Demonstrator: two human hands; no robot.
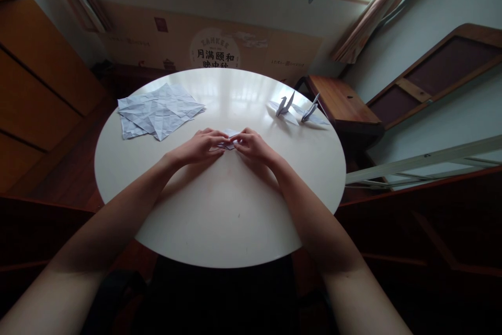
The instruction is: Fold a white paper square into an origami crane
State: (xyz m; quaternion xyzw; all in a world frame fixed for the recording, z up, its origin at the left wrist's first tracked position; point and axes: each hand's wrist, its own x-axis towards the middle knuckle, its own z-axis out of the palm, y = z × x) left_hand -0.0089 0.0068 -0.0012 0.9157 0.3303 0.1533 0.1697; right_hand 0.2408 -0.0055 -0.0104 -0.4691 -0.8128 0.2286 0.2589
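Note:
A small folded sheet of white paper [230,133] lies at the middle of the round white table [219,209]. My left hand [203,145] grips its left side, fingers closed on the edge. On its right side my right hand [251,143] pinches the paper too, close to the left fingertips. The fingers cover much of the paper, so its exact folded shape is hard to make out.
Creased white paper sheets [157,110] lie overlapping at the table's left. Two folded paper cranes, one [285,107] beside the other [310,111], stand near the right rim. Behind them is a wooden stool-like piece of furniture [337,97].

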